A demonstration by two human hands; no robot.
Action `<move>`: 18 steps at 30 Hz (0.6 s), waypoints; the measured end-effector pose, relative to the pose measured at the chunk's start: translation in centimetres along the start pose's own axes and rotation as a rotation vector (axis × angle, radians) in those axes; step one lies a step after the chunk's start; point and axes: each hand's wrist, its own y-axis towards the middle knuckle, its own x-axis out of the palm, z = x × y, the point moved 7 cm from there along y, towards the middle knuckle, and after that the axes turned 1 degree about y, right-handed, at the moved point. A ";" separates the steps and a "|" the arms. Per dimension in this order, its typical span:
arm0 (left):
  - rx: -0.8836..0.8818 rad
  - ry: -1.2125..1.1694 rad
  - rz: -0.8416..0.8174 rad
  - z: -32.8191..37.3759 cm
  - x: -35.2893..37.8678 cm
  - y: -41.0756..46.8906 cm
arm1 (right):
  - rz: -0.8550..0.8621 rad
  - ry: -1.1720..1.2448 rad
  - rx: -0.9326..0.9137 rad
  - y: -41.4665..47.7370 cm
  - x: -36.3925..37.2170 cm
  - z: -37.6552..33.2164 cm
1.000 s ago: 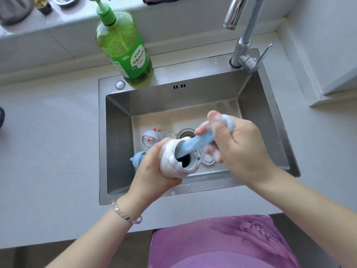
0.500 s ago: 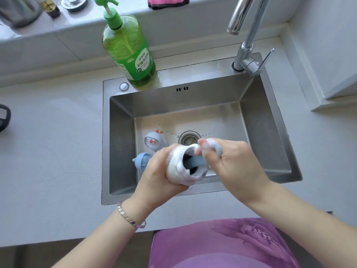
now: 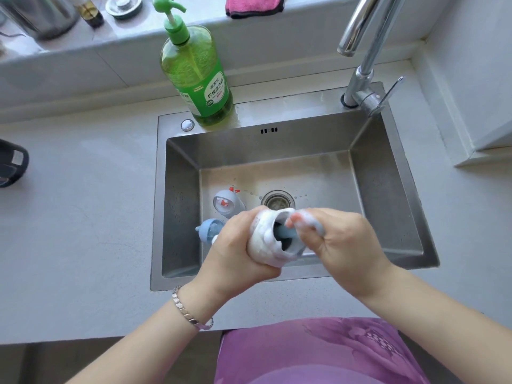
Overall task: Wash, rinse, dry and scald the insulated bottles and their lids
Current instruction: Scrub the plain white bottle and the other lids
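Reading from the left, we find a dark object (image 3: pixel 11 163) cut off by the frame edge on the grey counter (image 3: pixel 83 217). A green soap bottle (image 3: pixel 198 79) with a pump stands upright on the back rim of the steel sink (image 3: pixel 177 217), and a pink cloth (image 3: pixel 253 5) lies on the ledge behind it. On the basin floor we note two lids close together: a grey lid (image 3: pixel 225 203) with red parts and, just in front of it, a blue lid (image 3: pixel 207 230) partly hidden by the left hand (image 3: pixel 235 250). That hand, with a bracelet (image 3: pixel 188 311) on its wrist, is wrapped round a foam-covered bottle (image 3: pixel 263 245), which is held tilted above the basin with its mouth toward the right. We see a blue brush handle (image 3: pixel 286 234) entering the mouth; the brush head is hidden inside. Behind the bottle lies the drain (image 3: pixel 278 199). The right hand (image 3: pixel 340 245), with foam on its fingertips, is clenched on the handle. A tap (image 3: pixel 363 87) rises at the right rear corner.
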 end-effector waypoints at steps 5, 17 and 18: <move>-0.048 -0.049 0.068 -0.6 -0.8 0.3 | 0.060 0.071 0.023 1.3 -2.2 -0.1; 0.054 0.074 0.207 -0.3 -1.3 0.5 | 0.122 0.694 0.767 -0.1 -1.2 2.8; 0.057 0.067 0.207 0.0 -1.5 0.6 | 0.108 0.714 0.761 -0.3 -1.1 2.4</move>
